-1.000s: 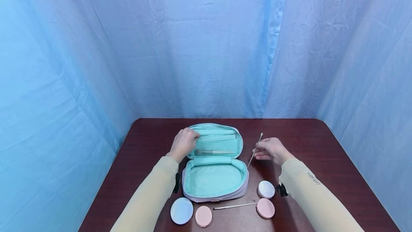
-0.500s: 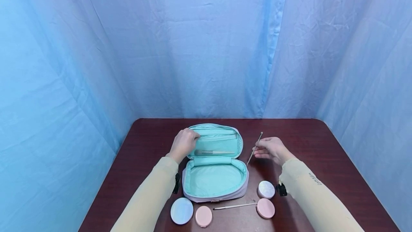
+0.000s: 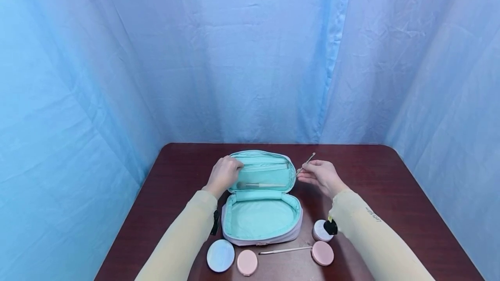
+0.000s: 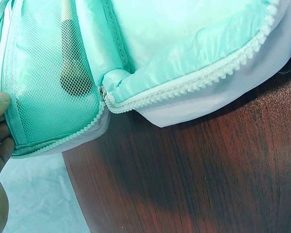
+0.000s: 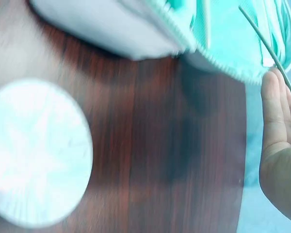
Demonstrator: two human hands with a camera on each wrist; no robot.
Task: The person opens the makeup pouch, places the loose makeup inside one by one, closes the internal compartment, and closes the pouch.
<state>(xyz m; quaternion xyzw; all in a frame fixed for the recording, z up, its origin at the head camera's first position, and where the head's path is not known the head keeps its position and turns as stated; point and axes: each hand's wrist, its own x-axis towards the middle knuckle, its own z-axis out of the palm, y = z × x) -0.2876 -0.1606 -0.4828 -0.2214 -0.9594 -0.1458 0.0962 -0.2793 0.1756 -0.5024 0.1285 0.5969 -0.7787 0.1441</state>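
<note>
A lavender cosmetic bag (image 3: 261, 218) with a mint lining lies unzipped, its lid folded back away from me. Behind the lid's mesh pocket (image 4: 39, 107) sits a makeup brush (image 4: 70, 53) with dark bristles. My left hand (image 3: 224, 174) pinches the pocket's edge at the lid's upper left, thumb on the mint trim. At the lid's right side, my right hand (image 3: 320, 177) pinches a thin makeup brush (image 5: 264, 41) between thumb and fingers. That brush slants, one end pointing toward the lid and overlapping it in the right wrist view.
In front of the bag lies another slim brush (image 3: 285, 250). A pink compact (image 3: 322, 253) and a white round case (image 3: 320, 232) stand right of it. To the left are a second pink compact (image 3: 247, 262) and a pale blue one (image 3: 220, 255). Blue curtains (image 3: 250, 55) surround the table.
My right hand has moved left and slightly away from me with the thin brush, up to the lid's right side. The left hand stays at the pocket's edge.
</note>
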